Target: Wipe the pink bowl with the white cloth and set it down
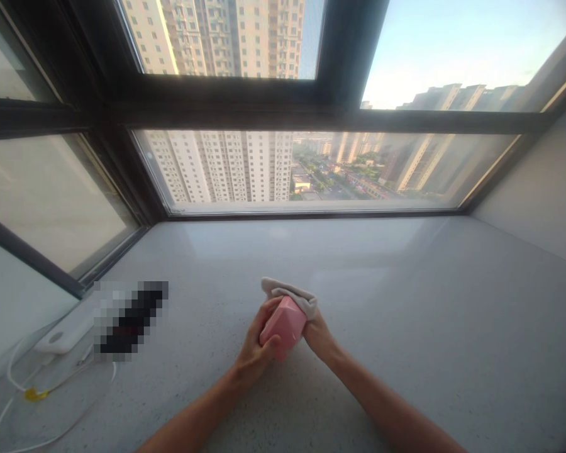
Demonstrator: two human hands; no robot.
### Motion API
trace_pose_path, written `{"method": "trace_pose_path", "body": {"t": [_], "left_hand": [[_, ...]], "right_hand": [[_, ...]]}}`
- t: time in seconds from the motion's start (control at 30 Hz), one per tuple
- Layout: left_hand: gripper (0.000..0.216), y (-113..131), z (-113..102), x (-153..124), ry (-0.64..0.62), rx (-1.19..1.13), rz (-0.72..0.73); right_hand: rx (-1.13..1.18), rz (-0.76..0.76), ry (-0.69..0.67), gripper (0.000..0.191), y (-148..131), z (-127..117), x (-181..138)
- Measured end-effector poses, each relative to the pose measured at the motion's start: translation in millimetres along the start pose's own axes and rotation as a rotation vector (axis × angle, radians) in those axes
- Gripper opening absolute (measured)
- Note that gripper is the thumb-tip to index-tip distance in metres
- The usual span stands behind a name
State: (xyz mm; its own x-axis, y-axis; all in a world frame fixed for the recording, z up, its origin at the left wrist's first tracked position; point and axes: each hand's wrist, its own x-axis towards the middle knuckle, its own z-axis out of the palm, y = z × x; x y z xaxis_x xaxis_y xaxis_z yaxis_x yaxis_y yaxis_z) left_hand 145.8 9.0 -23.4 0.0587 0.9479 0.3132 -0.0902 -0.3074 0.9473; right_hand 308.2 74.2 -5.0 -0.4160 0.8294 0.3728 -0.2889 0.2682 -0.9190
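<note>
A pink faceted object (285, 324), its kind unclear, is tilted in my left hand (256, 340), with the fingers and thumb wrapped round its left side. My right hand (317, 330) is behind the object's right side, mostly covered by a folded light grey cloth (290, 292). The cloth lies against the far upper edge of the pink object, and my right fingers are hidden under it and behind the object. Both hands are close together over the pale speckled sill (382, 302).
A white power strip (68, 330) with white cables (12, 377) and a yellow tie (36, 395) lies at the left. Beside it is a dark blurred-out object (134, 321). The dark window frame (245, 113) borders the far edge, and a white wall (542, 182) stands at the right.
</note>
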Motion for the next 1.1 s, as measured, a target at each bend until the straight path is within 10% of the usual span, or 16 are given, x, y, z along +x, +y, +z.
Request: {"method": "trace_pose_path", "body": {"t": [0.33, 0.6, 0.87, 1.1], "left_hand": [[0.078, -3.2, 6.5, 5.8, 0.032, -0.071, -0.146], [0.073, 6.3, 0.5, 6.9, 0.085, -0.005, -0.058], [0.067, -4.7, 0.7, 6.5, 0.114, -0.012, -0.088], [0.066, -1.8, 0.2, 5.6, 0.113, 0.006, -0.045]], "right_hand": [[-0.774, -0.567, 0.031, 0.055, -5.2, -0.8, -20.8], [-0.228, -0.069, 0.103, 0.039, 6.9, 6.5, -4.0], [-0.703, -0.557, -0.040, 0.064, -0.5, -1.1, -17.0], [-0.544, -0.344, 0.085, 0.061, -3.0, 6.9, -15.2]]}}
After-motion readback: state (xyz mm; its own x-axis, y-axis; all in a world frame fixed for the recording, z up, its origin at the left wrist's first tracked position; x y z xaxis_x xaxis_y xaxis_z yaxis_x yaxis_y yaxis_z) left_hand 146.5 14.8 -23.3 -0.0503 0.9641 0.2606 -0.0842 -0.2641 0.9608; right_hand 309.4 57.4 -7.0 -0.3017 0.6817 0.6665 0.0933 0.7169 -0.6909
